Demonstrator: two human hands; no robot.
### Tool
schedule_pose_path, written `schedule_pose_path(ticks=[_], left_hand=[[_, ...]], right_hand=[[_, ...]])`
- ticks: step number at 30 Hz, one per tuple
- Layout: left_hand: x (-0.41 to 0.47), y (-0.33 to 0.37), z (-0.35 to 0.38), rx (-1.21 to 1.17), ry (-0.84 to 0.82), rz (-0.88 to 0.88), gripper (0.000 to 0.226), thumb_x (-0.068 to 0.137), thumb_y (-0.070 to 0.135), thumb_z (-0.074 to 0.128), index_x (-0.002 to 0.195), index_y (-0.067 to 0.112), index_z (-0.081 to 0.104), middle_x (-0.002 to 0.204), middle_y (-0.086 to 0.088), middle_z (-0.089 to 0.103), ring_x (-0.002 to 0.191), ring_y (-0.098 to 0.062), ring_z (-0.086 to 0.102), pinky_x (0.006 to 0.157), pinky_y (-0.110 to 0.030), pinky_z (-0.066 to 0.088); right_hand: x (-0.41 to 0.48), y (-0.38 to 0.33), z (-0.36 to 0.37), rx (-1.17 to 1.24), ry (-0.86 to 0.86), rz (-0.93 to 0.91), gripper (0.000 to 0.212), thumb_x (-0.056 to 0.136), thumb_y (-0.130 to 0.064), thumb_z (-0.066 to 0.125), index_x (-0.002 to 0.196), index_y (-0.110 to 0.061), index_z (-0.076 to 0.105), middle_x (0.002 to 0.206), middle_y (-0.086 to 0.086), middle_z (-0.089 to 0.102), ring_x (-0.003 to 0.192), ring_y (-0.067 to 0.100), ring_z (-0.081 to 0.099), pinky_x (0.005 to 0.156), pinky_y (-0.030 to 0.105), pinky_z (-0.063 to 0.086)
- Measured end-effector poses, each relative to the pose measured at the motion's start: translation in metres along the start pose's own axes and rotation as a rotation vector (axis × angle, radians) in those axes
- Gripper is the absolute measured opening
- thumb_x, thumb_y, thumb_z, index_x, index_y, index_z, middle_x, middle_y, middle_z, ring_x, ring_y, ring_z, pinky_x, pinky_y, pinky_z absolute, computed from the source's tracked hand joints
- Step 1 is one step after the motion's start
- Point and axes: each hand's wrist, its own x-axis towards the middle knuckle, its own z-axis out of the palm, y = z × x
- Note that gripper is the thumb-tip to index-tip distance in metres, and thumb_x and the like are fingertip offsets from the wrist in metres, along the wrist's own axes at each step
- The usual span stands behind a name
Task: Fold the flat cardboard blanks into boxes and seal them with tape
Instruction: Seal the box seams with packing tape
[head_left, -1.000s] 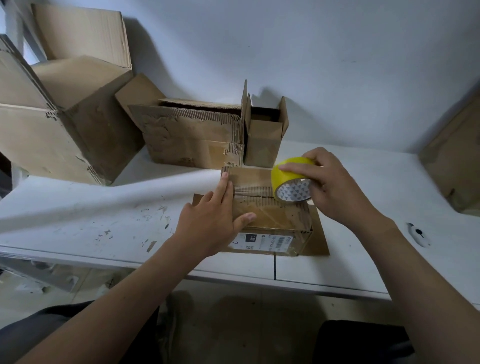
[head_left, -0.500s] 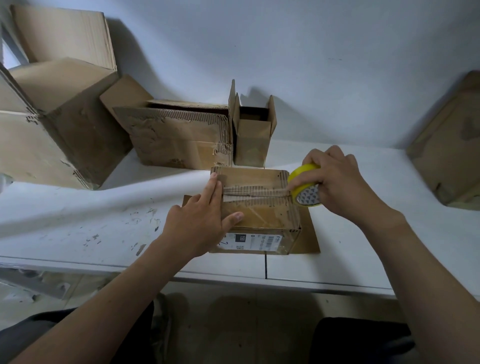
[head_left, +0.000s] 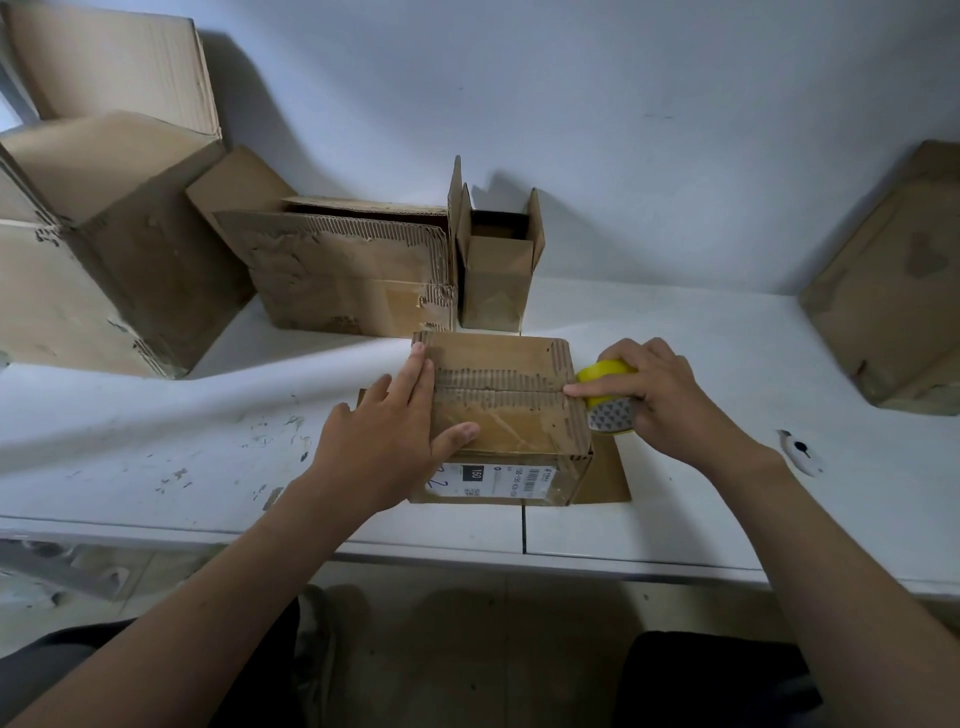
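A small cardboard box (head_left: 511, 415) with its top flaps closed sits on a flat cardboard blank (head_left: 608, 480) near the front edge of the white table (head_left: 156, 431). My left hand (head_left: 387, 431) presses flat on the box's left top, fingers straight, thumb on the top face. My right hand (head_left: 662, 400) grips a yellow tape roll (head_left: 608, 397) just past the box's right edge, its forefinger touching the seam at that edge. Clear tape seems to lie along the seam, but it is hard to make out.
Along the back wall stand a large open box (head_left: 104, 249), a worn medium box (head_left: 353, 270) and a small open box (head_left: 496, 260). A flat cardboard piece (head_left: 888, 291) leans at the right. A small white cutter (head_left: 800, 451) lies right of my right wrist.
My right hand has carried the tape roll rightward along the seam, from over the box's top to past its right edge. My left hand has stayed pressed on the left side.
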Motion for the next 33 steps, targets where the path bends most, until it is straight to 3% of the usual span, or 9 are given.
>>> schedule_pose_path(ticks=[5,9,17,20,23,26,28,31,33], left_hand=[[-0.004,-0.006,-0.008,0.129,0.012,0.014,0.111,0.072,0.075,-0.029,0.162,0.018,0.001,0.170,0.000,-0.010,0.156,-0.026,-0.012,0.120,-0.066,0.010],[-0.019,0.010,-0.006,0.141,0.021,0.051,0.121,0.067,0.076,-0.041,0.161,0.015,0.006,0.170,-0.007,-0.003,0.156,-0.025,-0.009,0.121,-0.065,0.001],[-0.018,0.057,0.000,0.077,0.035,0.053,0.114,0.075,0.081,-0.019,0.159,0.011,0.013,0.167,-0.023,0.006,0.153,-0.046,0.008,0.117,-0.072,0.012],[-0.016,0.071,0.006,0.099,0.066,0.095,0.089,0.094,0.070,0.006,0.158,0.011,0.021,0.165,-0.023,0.015,0.152,-0.046,0.015,0.113,-0.074,0.016],[-0.016,0.071,0.011,0.076,0.134,0.226,0.073,0.095,0.054,0.019,0.150,0.013,0.042,0.158,-0.018,0.039,0.146,-0.042,0.035,0.108,-0.074,0.027],[-0.021,0.063,0.012,0.049,0.141,0.435,0.070,0.093,0.050,0.024,0.151,0.015,0.042,0.158,-0.012,0.040,0.147,-0.033,0.036,0.111,-0.070,0.027],[-0.026,0.056,0.010,-0.005,0.118,0.560,0.073,0.092,0.049,0.023,0.157,0.018,0.032,0.165,-0.006,0.028,0.154,-0.023,0.022,0.120,-0.064,0.014],[-0.030,0.049,0.007,-0.034,0.032,0.724,0.070,0.093,0.047,0.024,0.161,0.029,0.020,0.168,0.012,0.010,0.155,-0.005,-0.002,0.123,-0.046,-0.010],[-0.029,0.047,0.006,-0.006,0.002,0.795,0.064,0.098,0.046,0.022,0.161,0.037,0.013,0.167,0.020,0.004,0.152,0.000,-0.012,0.124,-0.044,-0.014]], right_hand=[[-0.006,-0.007,0.000,0.055,-0.111,0.013,0.082,0.087,0.015,0.057,0.129,-0.056,0.055,0.130,0.003,0.048,0.112,0.024,0.045,0.093,0.046,0.045],[-0.003,-0.023,0.010,0.111,-0.174,-0.029,0.077,0.093,0.006,0.055,0.135,-0.059,0.051,0.133,-0.005,0.042,0.118,0.019,0.043,0.098,0.042,0.048],[0.000,-0.042,0.016,0.167,-0.200,-0.094,0.065,0.097,-0.007,0.061,0.137,-0.055,0.046,0.132,-0.006,0.046,0.119,0.011,0.046,0.093,0.020,0.051],[-0.004,-0.039,0.008,0.130,-0.224,-0.084,0.046,0.091,-0.041,0.072,0.134,-0.046,0.057,0.131,-0.010,0.054,0.116,0.009,0.050,0.092,0.028,0.055],[-0.007,-0.035,-0.009,0.181,-0.168,-0.036,0.044,0.088,-0.069,0.052,0.121,-0.044,0.068,0.121,-0.020,0.059,0.110,0.006,0.056,0.083,0.030,0.055],[-0.011,-0.034,-0.023,0.205,0.029,-0.063,0.040,0.100,-0.053,0.045,0.109,-0.031,0.077,0.111,-0.014,0.065,0.104,0.010,0.060,0.081,0.041,0.053],[-0.014,-0.035,-0.026,0.187,0.127,-0.101,0.036,0.103,-0.042,0.048,0.108,-0.023,0.078,0.108,-0.009,0.069,0.102,0.016,0.061,0.083,0.045,0.051],[-0.021,-0.043,-0.025,0.210,0.109,-0.108,0.032,0.103,-0.039,0.050,0.115,-0.024,0.076,0.120,-0.011,0.070,0.113,0.012,0.060,0.093,0.042,0.049],[-0.024,-0.049,-0.020,0.226,0.009,-0.108,0.036,0.102,-0.043,0.049,0.124,-0.027,0.072,0.133,-0.014,0.065,0.124,0.007,0.055,0.103,0.039,0.046]])
